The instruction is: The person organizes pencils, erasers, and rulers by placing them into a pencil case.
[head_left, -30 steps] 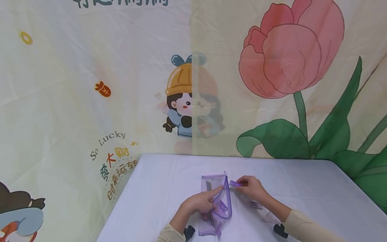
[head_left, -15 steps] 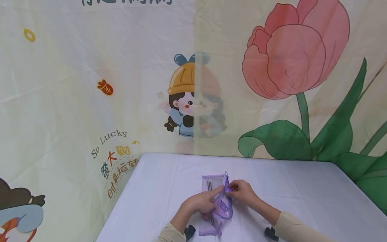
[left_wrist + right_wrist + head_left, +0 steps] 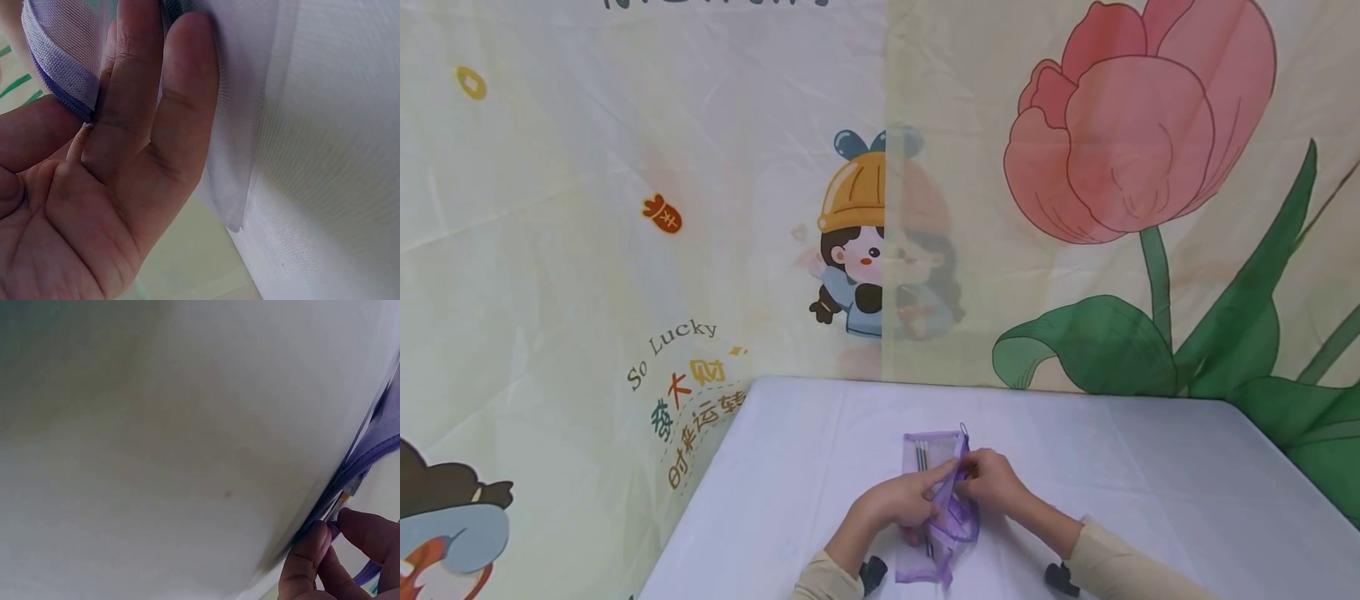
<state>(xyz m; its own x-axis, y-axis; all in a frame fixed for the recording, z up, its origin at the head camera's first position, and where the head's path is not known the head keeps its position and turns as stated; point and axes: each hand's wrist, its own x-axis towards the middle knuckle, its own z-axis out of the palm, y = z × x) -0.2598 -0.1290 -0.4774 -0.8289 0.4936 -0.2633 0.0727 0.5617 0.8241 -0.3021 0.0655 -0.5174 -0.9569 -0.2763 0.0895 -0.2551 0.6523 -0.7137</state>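
Note:
A see-through purple mesh pencil case lies on the table with its zipped side held apart. Slim sticks like pencils show through the mesh, and a purple piece shows at the opening. My left hand grips the case, thumb on the near side of the opening; in the left wrist view the zipper edge runs between its fingers. My right hand is at the opening's right edge, fingertips partly hidden. In the right wrist view thumb and fingers pinch a small purple piece, whose kind I cannot tell.
A white cloth covers the table. Behind its far edge hangs a printed curtain with a tulip and cartoon figures. Black wrist devices sit on both wrists. My right forearm covers part of the table at the right.
My right hand has moved left from beside the case to its opening, carrying the small purple piece. My left hand has kept its grip. The forearm now hides small items seen earlier at right.

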